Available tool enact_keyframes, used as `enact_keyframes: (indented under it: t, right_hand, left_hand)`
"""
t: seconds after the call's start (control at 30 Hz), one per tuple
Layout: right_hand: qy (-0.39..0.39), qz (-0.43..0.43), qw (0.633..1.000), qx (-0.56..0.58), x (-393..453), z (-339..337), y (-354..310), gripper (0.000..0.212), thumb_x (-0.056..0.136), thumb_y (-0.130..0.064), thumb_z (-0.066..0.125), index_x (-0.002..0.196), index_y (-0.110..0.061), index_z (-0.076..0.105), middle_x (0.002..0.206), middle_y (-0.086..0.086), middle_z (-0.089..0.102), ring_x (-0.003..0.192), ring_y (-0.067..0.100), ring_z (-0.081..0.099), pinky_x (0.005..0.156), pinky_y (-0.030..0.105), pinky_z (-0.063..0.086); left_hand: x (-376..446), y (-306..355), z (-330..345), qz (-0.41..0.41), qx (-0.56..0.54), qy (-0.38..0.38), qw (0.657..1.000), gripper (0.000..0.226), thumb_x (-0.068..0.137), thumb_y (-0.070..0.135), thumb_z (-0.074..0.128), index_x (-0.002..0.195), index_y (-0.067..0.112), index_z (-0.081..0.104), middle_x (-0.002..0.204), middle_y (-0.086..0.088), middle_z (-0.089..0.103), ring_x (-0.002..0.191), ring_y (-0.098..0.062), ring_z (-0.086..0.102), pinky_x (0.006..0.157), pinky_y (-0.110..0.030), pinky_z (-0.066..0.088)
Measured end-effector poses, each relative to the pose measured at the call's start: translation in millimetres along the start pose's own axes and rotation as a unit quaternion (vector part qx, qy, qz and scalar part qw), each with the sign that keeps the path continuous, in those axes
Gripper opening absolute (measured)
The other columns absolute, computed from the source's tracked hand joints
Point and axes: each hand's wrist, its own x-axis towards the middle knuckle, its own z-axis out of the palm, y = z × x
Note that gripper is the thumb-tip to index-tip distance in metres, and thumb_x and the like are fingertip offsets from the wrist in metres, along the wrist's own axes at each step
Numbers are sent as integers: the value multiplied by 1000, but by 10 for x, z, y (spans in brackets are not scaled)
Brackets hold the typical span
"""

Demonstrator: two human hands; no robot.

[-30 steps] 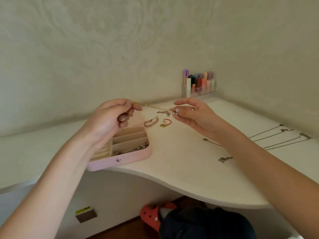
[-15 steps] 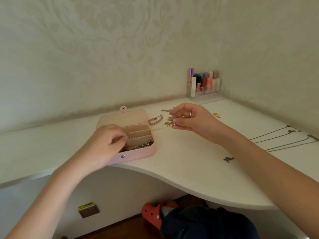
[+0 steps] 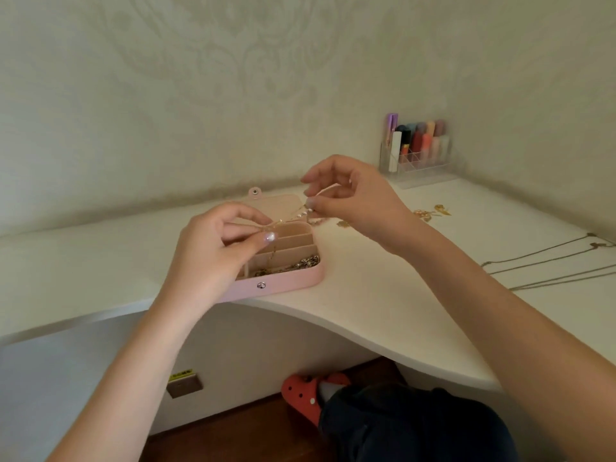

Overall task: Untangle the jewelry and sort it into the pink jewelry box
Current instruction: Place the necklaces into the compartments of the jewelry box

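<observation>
While both hands hover over the pink jewelry box (image 3: 283, 284) at centre frame, a thin gold chain w/ small pearls (image 3: 301, 215) runs between them, held up above the open compartments. Left hand (image 3: 213, 258), centre-left, has thumb & forefinger curled into a pinch on the chain's lower end; a short tail hangs from that pinch down toward the box. Right hand (image 3: 353, 198), just right of centre & higher, pinches the pearl end w/ thumb & forefinger, other fingers loosely fanned above.

Box sits at the front edge of the white surface (image 3: 383, 305), lid (image 3: 278, 205) folded back flat behind it. Front compartment already holds a heap of dark/silver pieces (image 3: 293, 264); the middle slots look bare from here, & the left part of the box is hidden by the left hand.

Progress, as a guess: partway, prob. under half. Some items are sorted in. Still out on the surface: small gold bits (image 3: 430, 213) at mid-right, another small piece near the lid's right corner, & several long thin necklaces (image 3: 546, 261) laid out separately at far right edge, so those look untangled but not boxed. Chain in hand looks free of knots, though too fine to be sure.

Clear organiser w/ lipsticks (image 3: 416, 148) stands upper right by the wall, not part of the job.
</observation>
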Motion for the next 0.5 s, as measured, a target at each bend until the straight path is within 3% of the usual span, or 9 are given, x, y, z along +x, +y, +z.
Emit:
enact_keyframes:
  t: [0.17,0.33,0.43,0.5]
  right_hand:
    - [-62,8,983,-172,-57,61,206,22,75,6,68,86,-13,65,72,2,63,63,13,58,63,23,50]
    - [-114,-26,957,-267,-114,107,250,19,75,1,68,84,-16,66,74,-4,65,67,4,57,61,7,38]
    - [-122,-62,937,-322,-124,124,261,14,77,-2,65,82,-16,66,74,-15,59,69,-2,48,67,8,36]
    - [-108,-62,942,-311,-124,111,292,15,79,-3,62,81,-18,65,78,-14,60,70,2,50,69,14,39]
  left_hand:
    - [-78,-97,26,26,110,14,993,16,74,14,76,68,28,70,70,13,71,69,5,64,64,-5,41]
    - [-98,-148,-6,65,216,19,974,16,74,12,74,68,26,72,72,17,67,75,-5,60,68,-11,40]
    - [-96,-176,-22,73,228,-1,971,13,74,14,74,70,26,74,73,15,69,76,-4,62,75,-23,47]
    - [-93,-176,-10,76,224,13,972,9,76,17,73,76,26,75,78,15,68,82,-7,62,75,-16,45]
